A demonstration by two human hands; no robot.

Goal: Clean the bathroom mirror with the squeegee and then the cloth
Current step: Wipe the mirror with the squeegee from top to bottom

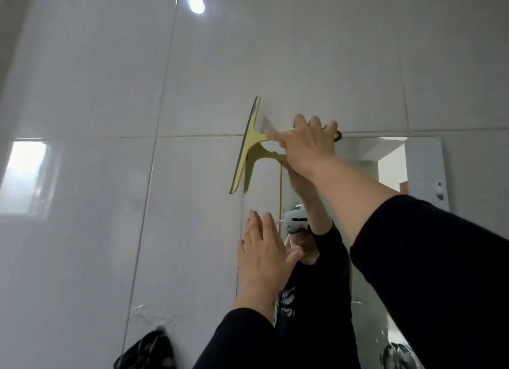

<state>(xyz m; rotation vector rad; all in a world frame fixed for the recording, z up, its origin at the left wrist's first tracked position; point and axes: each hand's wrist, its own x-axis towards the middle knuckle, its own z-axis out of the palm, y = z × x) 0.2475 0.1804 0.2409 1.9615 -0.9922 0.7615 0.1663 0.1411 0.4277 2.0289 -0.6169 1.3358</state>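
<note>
A yellow-green squeegee with a grey blade stands nearly upright against the white tiled wall, just left of the mirror's top left corner. My right hand is shut on its handle, raised high with the arm stretched up. The mirror hangs on the wall at right and reflects my arms, a dark top and the headset. My left hand is open with fingers spread, flat on or near the mirror's left edge. A dark cloth hangs from a clear wall hook at bottom left.
Glossy white wall tiles fill the left and top, with reflections of a ceiling light and a window. A small fitting sits on the mirror's right edge.
</note>
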